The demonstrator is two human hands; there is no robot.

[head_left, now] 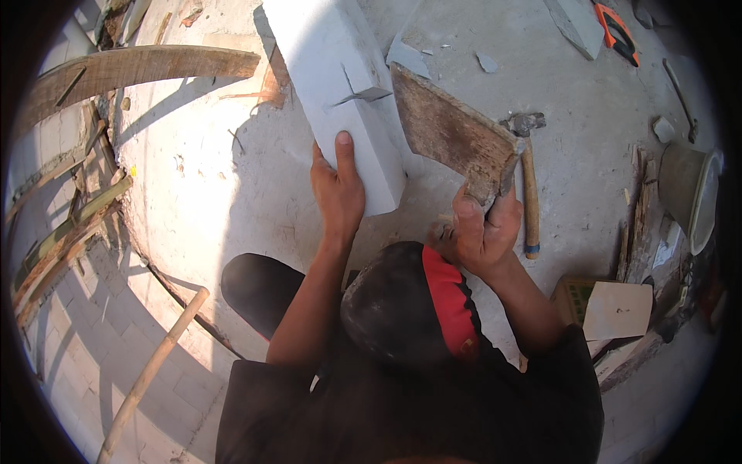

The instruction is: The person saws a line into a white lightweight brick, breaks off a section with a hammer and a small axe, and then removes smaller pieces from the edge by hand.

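A long white block (340, 93), like light aerated concrete, lies tilted in front of me with a notch cut across its right edge. My left hand (338, 185) grips its near end, thumb on top and fingers round the left side. My right hand (487, 228) is closed on the near end of a flat brown plate (456, 131). The plate's face is rough and stained; I cannot tell whether it is wood or rusty metal. Its far end is beside the block's right side, near the notch. A hammer (530, 201) with a wooden handle lies just right of that hand.
White fragments (487, 62) and a larger slab (576, 27) lie on the concrete floor beyond, near an orange saw handle (617, 35). A bucket (684, 193) and a box (614, 309) are at right. To the left are a curved plank (154, 69) and a wooden pole (154, 371).
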